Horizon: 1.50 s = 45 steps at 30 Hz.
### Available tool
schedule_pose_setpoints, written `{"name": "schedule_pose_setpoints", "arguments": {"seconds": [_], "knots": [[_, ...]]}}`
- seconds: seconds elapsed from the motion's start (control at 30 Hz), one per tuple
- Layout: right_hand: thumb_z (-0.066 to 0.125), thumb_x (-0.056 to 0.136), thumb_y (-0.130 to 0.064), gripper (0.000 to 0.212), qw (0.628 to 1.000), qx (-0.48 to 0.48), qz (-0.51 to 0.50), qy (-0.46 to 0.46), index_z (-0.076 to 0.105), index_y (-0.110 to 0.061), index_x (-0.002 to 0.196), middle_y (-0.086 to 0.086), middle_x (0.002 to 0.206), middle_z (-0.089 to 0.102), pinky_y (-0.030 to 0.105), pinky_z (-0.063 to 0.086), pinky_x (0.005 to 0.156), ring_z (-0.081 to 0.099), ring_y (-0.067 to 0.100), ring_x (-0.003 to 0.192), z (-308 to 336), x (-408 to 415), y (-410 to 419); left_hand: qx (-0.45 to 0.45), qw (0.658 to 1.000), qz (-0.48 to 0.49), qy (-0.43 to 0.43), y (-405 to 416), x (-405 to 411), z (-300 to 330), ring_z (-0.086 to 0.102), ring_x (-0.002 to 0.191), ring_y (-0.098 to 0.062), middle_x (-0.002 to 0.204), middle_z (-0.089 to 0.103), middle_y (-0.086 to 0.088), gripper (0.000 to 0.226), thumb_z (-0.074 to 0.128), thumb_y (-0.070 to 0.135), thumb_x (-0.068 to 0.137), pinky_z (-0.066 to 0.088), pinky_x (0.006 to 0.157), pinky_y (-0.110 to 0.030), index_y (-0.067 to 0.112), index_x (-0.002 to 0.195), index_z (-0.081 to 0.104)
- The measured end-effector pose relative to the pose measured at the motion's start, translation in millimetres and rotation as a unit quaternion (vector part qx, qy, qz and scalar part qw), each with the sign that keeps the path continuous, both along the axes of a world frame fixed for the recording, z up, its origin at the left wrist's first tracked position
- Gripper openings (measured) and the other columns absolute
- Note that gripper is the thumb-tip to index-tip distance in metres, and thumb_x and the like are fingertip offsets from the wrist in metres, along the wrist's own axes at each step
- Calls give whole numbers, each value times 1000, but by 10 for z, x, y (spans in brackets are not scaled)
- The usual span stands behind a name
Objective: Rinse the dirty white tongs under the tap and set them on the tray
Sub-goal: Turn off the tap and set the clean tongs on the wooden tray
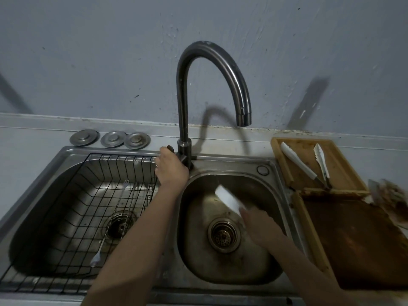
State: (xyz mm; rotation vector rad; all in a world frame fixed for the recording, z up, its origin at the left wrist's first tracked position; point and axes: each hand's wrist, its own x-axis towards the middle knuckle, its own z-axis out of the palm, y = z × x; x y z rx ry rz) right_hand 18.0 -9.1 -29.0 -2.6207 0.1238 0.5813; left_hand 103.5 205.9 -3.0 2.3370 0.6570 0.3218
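My right hand holds white tongs over the right sink basin, their blurred white tip pointing up-left, below and left of the spout. My left hand grips the tap lever at the base of the dark curved tap. No water stream shows under the spout. To the right, a light wooden tray holds another pair of white tongs, one arm on the left and one arm on the right, joined near the tray's front edge.
The left basin holds a black wire rack with a fork. Three metal drain covers lie behind it. A dark stained wooden tray sits front right, with blurred dirty utensils at the far right edge.
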Motion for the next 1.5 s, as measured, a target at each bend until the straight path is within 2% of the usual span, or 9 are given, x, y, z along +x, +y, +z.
{"name": "schedule_pose_setpoints", "arguments": {"seconds": [0.07,0.2,0.33,0.43,0.6,0.9,1.07,1.2,1.5], "knots": [[29,99,-41,49,993,17,9,119,44,-11,135,14,136,51,32,40,96,51,29,121,-40,-56,-60,-1,1000,0,0,7,3,-12,49,115,-35,118,56,-18,45,65,3,79,46,94,-50,2,117,40],[27,94,-56,48,996,13,-17,83,59,-21,84,2,84,61,33,47,81,64,23,93,-195,-108,-204,-6,1000,4,-6,3,-1,-23,49,114,-36,117,54,-19,43,63,2,81,46,94,-52,3,117,39],[32,92,-57,43,984,106,-69,123,54,-23,79,-1,76,56,25,41,59,54,11,66,-111,-167,-272,-12,1000,11,-10,-13,-19,-41,49,112,-36,118,52,-20,43,61,2,82,47,92,-52,3,118,37],[35,92,-56,46,993,95,-64,-15,52,-17,108,3,99,61,28,42,70,56,13,81,-125,-150,-250,-15,1000,15,-14,-24,8,-44,50,112,-38,119,51,-21,44,60,1,82,47,93,-53,3,119,36],[36,92,-56,60,998,-21,-5,65,57,-4,116,10,105,62,29,41,72,60,24,95,-68,-49,-318,-57,998,17,-24,-43,-35,-50,51,108,-36,119,48,-20,43,59,-3,81,50,88,-48,5,118,37],[58,80,-56,67,975,114,-129,-139,45,-14,132,7,129,57,37,45,98,55,24,116,160,96,-609,-119,982,101,-107,-675,-276,-316,22,136,-46,146,15,-33,78,68,3,73,18,113,-47,-11,138,26],[65,81,-42,67,925,164,-197,-279,37,-16,135,5,126,52,38,51,88,56,22,111,368,306,-1016,-50,981,-156,-102,-1201,-327,-316,36,125,-32,134,37,-15,45,61,5,79,29,102,-39,7,122,48],[61,86,-34,64,921,98,-216,-308,31,-13,138,14,134,45,29,51,79,55,26,111,452,560,-1404,63,914,-399,-30,-1578,-112,-249,36,130,-21,138,44,1,45,49,12,84,28,101,-31,23,128,50],[64,86,-22,59,944,-2,-230,-236,34,-5,134,21,131,49,37,47,91,53,32,116,313,1027,-1793,209,802,-553,81,-2200,194,-229,11,144,-28,159,14,8,67,49,12,91,16,116,-48,28,149,20]]}}
